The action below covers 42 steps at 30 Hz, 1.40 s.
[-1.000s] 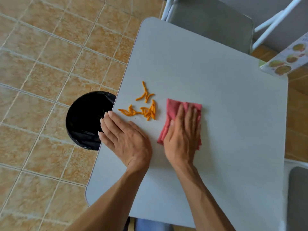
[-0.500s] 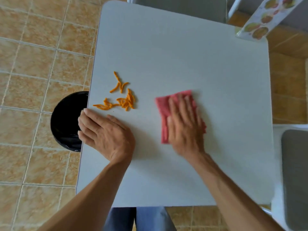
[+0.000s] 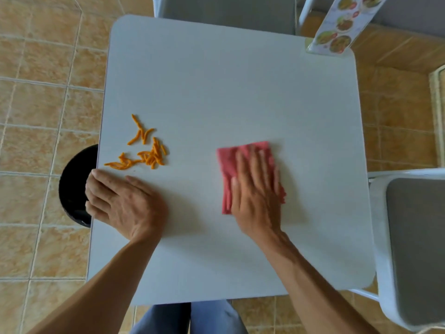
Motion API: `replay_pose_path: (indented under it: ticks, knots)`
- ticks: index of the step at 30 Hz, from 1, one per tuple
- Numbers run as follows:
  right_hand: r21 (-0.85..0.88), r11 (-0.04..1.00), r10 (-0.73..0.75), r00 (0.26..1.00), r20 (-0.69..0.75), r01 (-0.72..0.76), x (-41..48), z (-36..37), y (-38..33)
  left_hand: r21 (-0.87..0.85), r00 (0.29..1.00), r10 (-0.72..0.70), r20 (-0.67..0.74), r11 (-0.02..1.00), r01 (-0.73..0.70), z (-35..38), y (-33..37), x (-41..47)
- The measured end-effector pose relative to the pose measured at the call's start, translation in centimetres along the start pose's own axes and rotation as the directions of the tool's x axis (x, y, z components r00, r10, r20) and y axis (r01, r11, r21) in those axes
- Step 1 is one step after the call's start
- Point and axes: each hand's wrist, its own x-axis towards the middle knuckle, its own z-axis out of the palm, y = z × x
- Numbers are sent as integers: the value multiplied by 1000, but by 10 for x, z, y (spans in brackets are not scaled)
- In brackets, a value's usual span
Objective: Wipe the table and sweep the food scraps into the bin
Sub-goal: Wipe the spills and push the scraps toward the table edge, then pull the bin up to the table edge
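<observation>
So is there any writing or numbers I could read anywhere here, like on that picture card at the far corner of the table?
No text can be read.
Menu card: it shows photos of food dishes; any lettering is too small and blurred to make out.
Pink cloth, white table, black bin, orange food scraps: no label, brand or number shows on them.

I see a pale grey square table with rounded corners (image 3: 228,75). Thin orange curved food scraps (image 3: 144,150) lie scattered near its left edge. A folded pink cloth (image 3: 228,169) lies flat right of centre. A round black bin (image 3: 74,186) sits below the left edge, partly hidden.
</observation>
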Motion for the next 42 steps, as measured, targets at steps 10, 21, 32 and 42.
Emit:
replay_pose_path:
  ticks: [10, 21, 32, 42]
  knots:
    - [71, 993, 90, 994, 57, -94, -24, 2, -86, 10, 1000, -10, -17, 1000, 10, -2, -1, 2]
    - [-21, 988, 156, 985, 71, -155, -22, 0, -89, -155, 969, 122, 216, 984, -89, -31, -24, 11]
    - [562, 817, 164, 986, -10, -130, -45, -44, -287, -283, 844, 296, 447, 942, -180, -82, -188, 112]
    - [287, 844, 253, 808, 531, -453, -28, 69, -377, -223, 685, 416, 599, 907, -356, -53, -260, 213]
